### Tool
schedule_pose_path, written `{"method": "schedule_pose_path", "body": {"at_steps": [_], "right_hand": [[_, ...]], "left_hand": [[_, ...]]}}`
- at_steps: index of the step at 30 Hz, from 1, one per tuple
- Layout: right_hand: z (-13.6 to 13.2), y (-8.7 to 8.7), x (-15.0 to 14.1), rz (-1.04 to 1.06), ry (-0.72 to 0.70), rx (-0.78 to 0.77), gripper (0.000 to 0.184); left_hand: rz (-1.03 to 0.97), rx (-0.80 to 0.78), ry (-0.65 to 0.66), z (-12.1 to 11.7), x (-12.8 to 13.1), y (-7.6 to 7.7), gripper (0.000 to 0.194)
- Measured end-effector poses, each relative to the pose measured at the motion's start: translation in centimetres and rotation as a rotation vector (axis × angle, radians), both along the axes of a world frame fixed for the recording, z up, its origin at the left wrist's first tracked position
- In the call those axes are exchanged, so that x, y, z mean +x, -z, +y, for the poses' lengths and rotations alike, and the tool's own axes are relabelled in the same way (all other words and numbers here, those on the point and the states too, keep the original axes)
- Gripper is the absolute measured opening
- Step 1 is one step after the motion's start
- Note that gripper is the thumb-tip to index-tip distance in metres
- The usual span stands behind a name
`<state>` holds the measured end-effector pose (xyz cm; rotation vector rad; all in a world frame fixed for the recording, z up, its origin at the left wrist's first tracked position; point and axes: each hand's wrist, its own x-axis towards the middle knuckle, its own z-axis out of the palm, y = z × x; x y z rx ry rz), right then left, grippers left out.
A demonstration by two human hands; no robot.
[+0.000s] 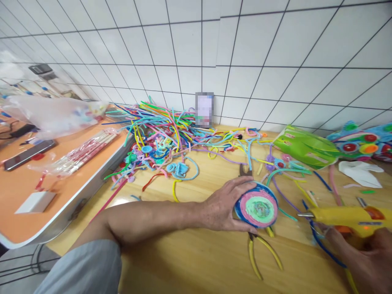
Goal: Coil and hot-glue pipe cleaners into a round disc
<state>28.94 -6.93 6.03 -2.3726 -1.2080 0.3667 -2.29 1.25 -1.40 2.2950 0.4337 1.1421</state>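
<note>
My left hand is closed around a round coiled disc of pipe cleaners, held upright on its edge over the wooden table. The disc shows rings of blue, pink, green and white. My right hand grips a yellow hot glue gun at the lower right, its metal nozzle pointing left toward the disc, a short gap apart. A blue pipe cleaner runs under the gun.
Yellow-handled pliers lie under the disc. A big tangle of coloured pipe cleaners fills the table's back. Green packaging and finished colourful pieces sit at right. An orange table at left holds a phone, bags and a white box.
</note>
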Motion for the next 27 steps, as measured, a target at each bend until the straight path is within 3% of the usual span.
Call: {"method": "schedule_pose_path", "body": {"at_steps": [9,18,24,27], "right_hand": [[-0.2,0.4,-0.1,0.012,0.002,0.017,0.039],[-0.4,-0.6,-1.3,-0.002,-0.004,0.095,0.037],[0.1,-0.2,0.0,0.018,0.005,-0.038,0.041],[-0.2,-0.2,-0.5,-0.032,-0.020,0.064,0.038]], "left_hand": [[0.001,0.014,-0.008,0.0,0.0,0.1,0.134],[0.066,-0.017,-0.021,0.1,0.0,0.3,0.140],[0.077,-0.081,0.004,0.1,0.0,0.4,0.137],[0.090,-0.088,-0.004,0.0,0.0,0.3,0.136]]}}
